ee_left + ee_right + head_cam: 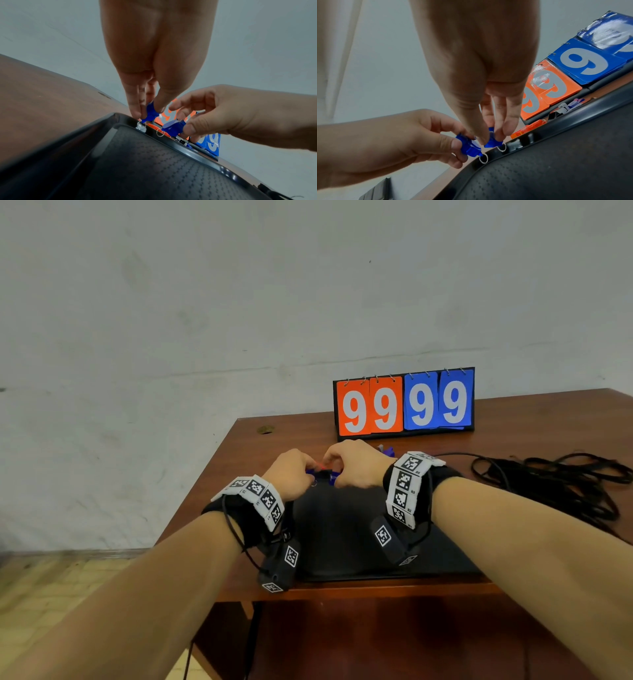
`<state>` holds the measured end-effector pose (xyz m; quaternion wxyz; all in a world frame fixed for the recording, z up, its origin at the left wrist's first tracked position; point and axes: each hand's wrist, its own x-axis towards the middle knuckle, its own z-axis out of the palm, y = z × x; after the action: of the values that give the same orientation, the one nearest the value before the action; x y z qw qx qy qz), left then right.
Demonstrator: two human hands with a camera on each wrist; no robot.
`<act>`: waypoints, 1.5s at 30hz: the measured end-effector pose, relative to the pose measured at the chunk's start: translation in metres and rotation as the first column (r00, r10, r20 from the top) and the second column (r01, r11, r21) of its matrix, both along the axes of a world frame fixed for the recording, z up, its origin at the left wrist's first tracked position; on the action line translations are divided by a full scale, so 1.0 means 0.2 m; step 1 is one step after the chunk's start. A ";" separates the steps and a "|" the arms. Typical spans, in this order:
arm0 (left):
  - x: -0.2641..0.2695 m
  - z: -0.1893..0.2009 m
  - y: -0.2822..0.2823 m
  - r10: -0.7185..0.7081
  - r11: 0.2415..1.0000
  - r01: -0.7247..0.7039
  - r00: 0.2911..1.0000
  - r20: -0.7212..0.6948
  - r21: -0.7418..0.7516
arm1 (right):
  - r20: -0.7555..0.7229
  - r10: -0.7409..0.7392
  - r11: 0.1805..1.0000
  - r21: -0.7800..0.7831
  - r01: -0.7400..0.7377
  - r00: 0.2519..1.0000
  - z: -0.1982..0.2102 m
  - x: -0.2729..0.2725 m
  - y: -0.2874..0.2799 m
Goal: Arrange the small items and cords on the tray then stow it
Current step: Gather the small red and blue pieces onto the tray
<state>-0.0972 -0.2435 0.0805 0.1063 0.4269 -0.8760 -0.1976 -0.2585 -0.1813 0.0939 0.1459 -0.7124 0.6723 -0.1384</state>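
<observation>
A black tray (342,546) with a textured floor lies on the brown table in front of me. My left hand (308,470) pinches a small blue key tag (150,115) with a metal ring, just over the tray's far left corner. Close beside it, my right hand (334,470) pinches a second blue key tag (493,143), also with a ring. Both tags hang at the tray's far rim (513,146). An orange tag (527,128) lies just beyond that rim.
A flip scoreboard (404,405) reading 9999 stands at the back of the table. A tangle of black cord (555,477) lies on the table to the right. More small blue and white items (571,105) sit between tray and scoreboard. The table's left edge is close.
</observation>
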 end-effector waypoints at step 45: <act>0.04 -0.03 -0.10 -0.069 0.997 0.074 0.968 0.242 -0.012 | 0.003 0.031 0.991 0.133 -0.031 1.000 -0.11 0.06 -0.13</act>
<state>-0.0889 -0.2635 0.0748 -0.0036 0.4145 -0.8994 -0.1388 -0.2468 -0.2069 0.0712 0.1956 -0.7113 0.6689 -0.0916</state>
